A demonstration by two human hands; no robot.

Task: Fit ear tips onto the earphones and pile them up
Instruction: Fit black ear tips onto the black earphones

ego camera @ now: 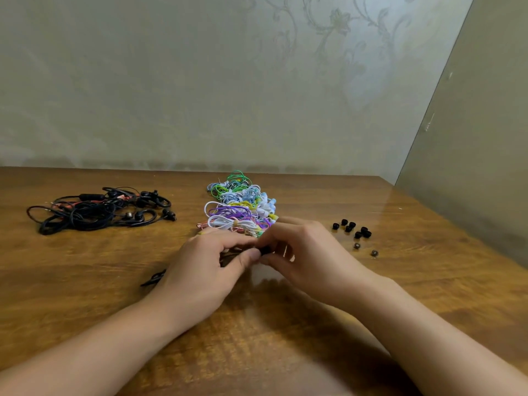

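Both hands are meeting over the glossy brown wooden desk (pixel 371 295), the left hand (pixel 205 270) and right hand (pixel 308 252) pinching one small black earpiece (pixel 265 250) between their fingertips. Loose black rubber ear tips (pixel 353 230) are lying at three o'clock, tangled black earphones (pixel 97 210) at ten, bundled coloured earphones (pixel 243 205) at twelve.

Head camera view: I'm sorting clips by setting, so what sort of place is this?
Probably a room in a home, used for simple hand assembly: a glossy wooden table stands against floral-patterned wallpaper, with bundled coloured earphones, tangled black earphones and loose black ear tips laid out.
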